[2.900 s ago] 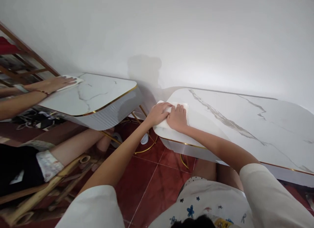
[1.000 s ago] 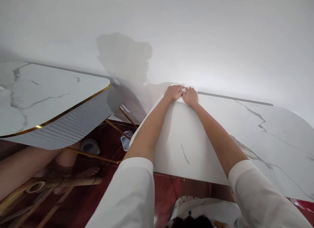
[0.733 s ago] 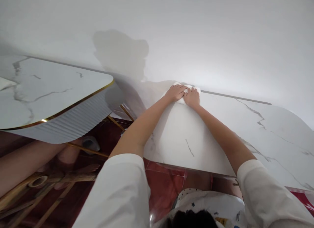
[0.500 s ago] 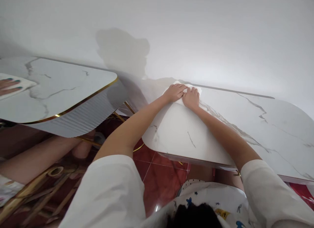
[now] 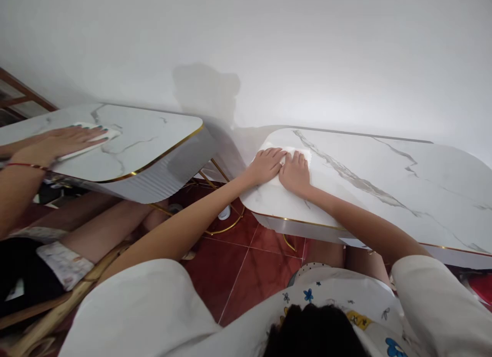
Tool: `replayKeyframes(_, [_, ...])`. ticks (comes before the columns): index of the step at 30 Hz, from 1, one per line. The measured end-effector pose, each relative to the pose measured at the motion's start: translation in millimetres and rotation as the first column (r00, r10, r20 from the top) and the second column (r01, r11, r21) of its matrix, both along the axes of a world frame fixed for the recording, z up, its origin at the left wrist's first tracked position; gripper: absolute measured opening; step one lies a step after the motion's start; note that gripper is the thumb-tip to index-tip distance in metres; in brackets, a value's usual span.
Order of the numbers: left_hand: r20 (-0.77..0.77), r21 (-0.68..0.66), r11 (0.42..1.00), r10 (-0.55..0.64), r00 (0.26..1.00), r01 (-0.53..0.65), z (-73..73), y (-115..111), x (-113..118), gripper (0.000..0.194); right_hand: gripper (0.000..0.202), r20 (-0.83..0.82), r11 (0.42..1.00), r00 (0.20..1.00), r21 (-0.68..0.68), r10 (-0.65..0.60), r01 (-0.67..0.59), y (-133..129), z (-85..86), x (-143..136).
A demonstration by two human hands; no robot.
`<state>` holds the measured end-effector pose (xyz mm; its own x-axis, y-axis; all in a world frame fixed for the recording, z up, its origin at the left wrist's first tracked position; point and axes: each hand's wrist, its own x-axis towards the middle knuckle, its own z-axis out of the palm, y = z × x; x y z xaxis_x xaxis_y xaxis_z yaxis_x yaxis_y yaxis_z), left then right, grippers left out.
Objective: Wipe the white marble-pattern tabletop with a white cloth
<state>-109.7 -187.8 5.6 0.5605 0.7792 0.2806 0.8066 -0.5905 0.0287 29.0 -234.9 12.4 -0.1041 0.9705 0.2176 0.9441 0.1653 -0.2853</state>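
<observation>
A white cloth lies flat on the marble-patterned white table, near its rounded left end. My left hand rests palm down on the cloth, fingers stretched toward the right. Beside it, my right hand also presses flat on the cloth, its fingers pointing at the wall. The two hands touch or nearly touch. Most of the cloth is hidden under them; its edge shows beyond the right fingertips.
At the left, another person's hands lie on a white cloth on a second marble-patterned table with a gold edge. A white wall stands behind both tables. Red floor tiles show between them.
Both my hands and the cloth have moved back toward me, away from the wall. The view has shifted, showing more of the other person's hands and arms at the left.
</observation>
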Motion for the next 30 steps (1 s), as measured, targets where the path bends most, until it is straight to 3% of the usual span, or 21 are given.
replayKeyframes(7, [-0.022,-0.002,0.999,0.044,0.999,-0.044,0.0,-54.6,-16.3,0.053,0.057,-0.036,0.997,0.997,0.002,0.074,-0.074,-47.4,-2.8,-10.9])
replayKeyframes(17, [0.016,-0.018,1.000,-0.001,1.000,0.001,-3.9,-82.4,-37.9,0.054,0.058,-0.094,0.994,0.990,0.024,0.106,-0.104,-87.4,-3.2,-23.1])
replayKeyframes(26, [-0.008,0.007,0.995,0.102,0.995,-0.102,-3.9,-114.5,4.6,0.054,0.056,-0.127,0.993,0.985,0.001,0.113,-0.114,-102.7,-7.1,15.2])
replayKeyframes(30, [-0.017,-0.024,0.995,0.093,0.996,-0.093,-1.8,-110.5,19.0,0.052,0.055,-0.101,0.994,0.989,-0.015,0.110,-0.112,-101.0,-6.1,26.0])
